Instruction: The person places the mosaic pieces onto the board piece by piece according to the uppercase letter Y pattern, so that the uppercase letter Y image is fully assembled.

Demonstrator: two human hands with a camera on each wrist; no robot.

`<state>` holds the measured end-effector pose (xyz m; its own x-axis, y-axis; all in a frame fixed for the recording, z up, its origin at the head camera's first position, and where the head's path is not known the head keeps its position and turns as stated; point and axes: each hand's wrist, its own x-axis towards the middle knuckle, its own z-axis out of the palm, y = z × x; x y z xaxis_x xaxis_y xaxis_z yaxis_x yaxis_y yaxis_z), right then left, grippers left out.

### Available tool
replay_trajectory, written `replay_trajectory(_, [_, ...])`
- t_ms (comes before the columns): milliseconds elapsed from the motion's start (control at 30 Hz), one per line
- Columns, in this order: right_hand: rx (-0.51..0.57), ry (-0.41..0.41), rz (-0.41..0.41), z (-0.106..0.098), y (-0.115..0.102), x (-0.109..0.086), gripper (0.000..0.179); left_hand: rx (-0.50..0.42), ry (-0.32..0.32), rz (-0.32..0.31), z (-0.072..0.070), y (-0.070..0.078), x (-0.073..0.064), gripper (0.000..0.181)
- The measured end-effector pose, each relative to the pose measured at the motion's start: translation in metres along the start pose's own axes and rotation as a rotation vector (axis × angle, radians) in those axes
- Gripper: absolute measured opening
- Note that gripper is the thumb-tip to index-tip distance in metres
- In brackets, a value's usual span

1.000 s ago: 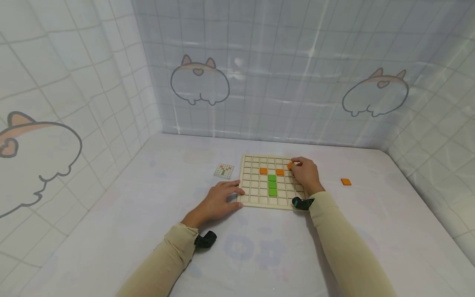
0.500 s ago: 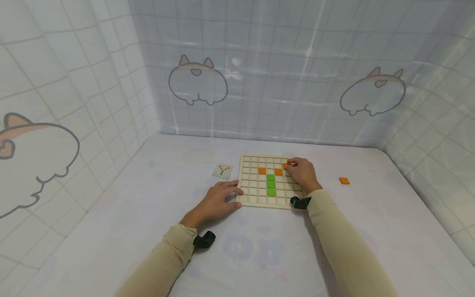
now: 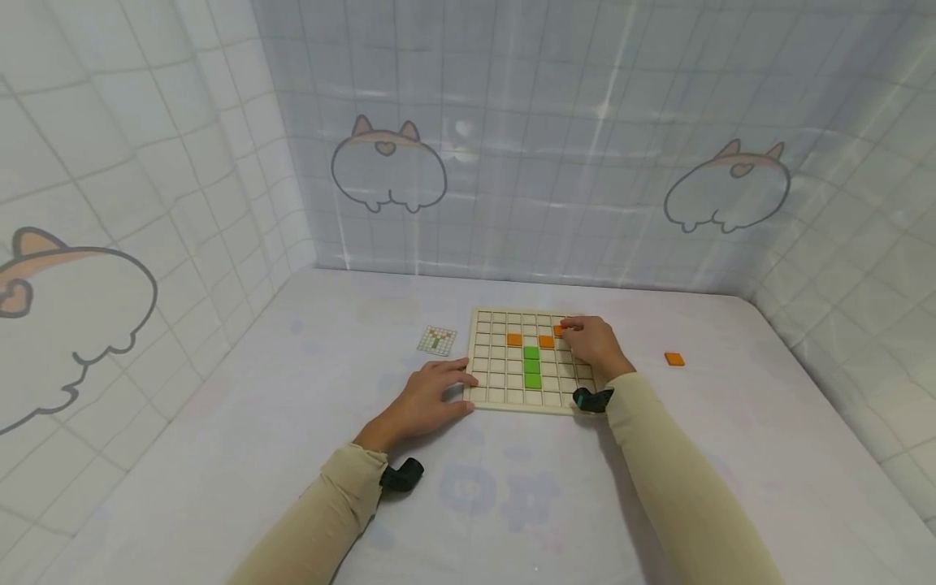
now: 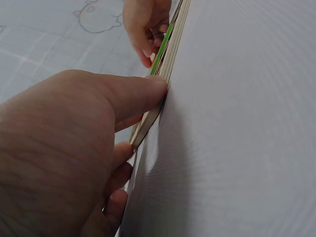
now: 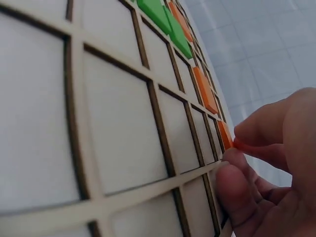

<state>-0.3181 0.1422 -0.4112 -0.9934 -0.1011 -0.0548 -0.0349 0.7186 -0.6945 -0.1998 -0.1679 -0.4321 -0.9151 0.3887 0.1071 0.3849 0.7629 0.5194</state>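
Observation:
A pale wooden grid board (image 3: pixel 497 379) lies on the table. Three green tiles (image 3: pixel 532 367) form a column in it, with one orange tile (image 3: pixel 515 340) up and left of them and another orange tile (image 3: pixel 546 342) up and right. My right hand (image 3: pixel 600 345) reaches over the board's right side, thumb and fingers pinching a third orange tile (image 5: pixel 225 134), which sits at a grid cell near the far right. My left hand (image 3: pixel 427 400) rests at the board's left edge with fingers spread and extended, thumb touching the near corner (image 4: pixel 160 86).
A small card (image 3: pixel 437 340) printed with a coloured grid pattern lies left of the board. One loose orange tile (image 3: pixel 674 358) lies on the table to the right. A tiled-pattern curtain (image 3: pixel 556 187) encloses the back and sides.
My right hand has shifted slightly left, bringing the orange tile from the board's right edge area down to a cell diagonally beyond the right-hand orange tile. My left hand stays at the board's edge.

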Motion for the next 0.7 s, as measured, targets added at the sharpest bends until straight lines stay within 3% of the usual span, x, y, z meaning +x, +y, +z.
replay_trajectory(500, [0.004,0.021,0.026,0.004,-0.003,-0.007,0.045,0.008,0.001,0.006,-0.001,-0.002,0.0,0.035])
replay_trajectory(700, [0.198,-0.055,-0.009,-0.007,0.009,-0.013,0.048,0.012,0.001,0.007,0.0,-0.002,-0.002,0.035])
